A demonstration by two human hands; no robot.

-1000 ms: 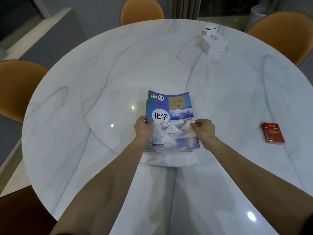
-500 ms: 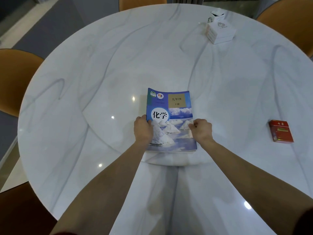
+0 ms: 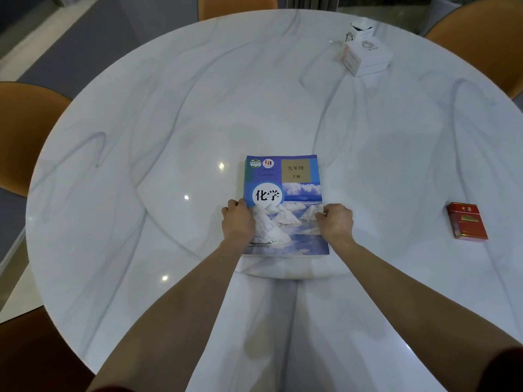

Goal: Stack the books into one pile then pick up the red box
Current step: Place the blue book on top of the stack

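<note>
A pile of books [image 3: 291, 188] lies flat in the middle of the round marble table [image 3: 141, 137]; the top one has a blue cover with white mounds, and a green edge of a lower book shows along its left side. My left hand [image 3: 239, 223] grips the pile's left edge and my right hand [image 3: 336, 223] grips its right edge, fingers curled over the cover. The red box [image 3: 467, 224] lies flat on the table well to the right, apart from both hands.
Two white boxes [image 3: 366, 56] stand at the far right of the table. Orange chairs [image 3: 19, 137] ring the table at the left, the back and the right. A raised round centre plate carries the books.
Both hands stay on the sides of the pile, which now looks squarer and more aligned. The view has tilted down and shifted a little.
</note>
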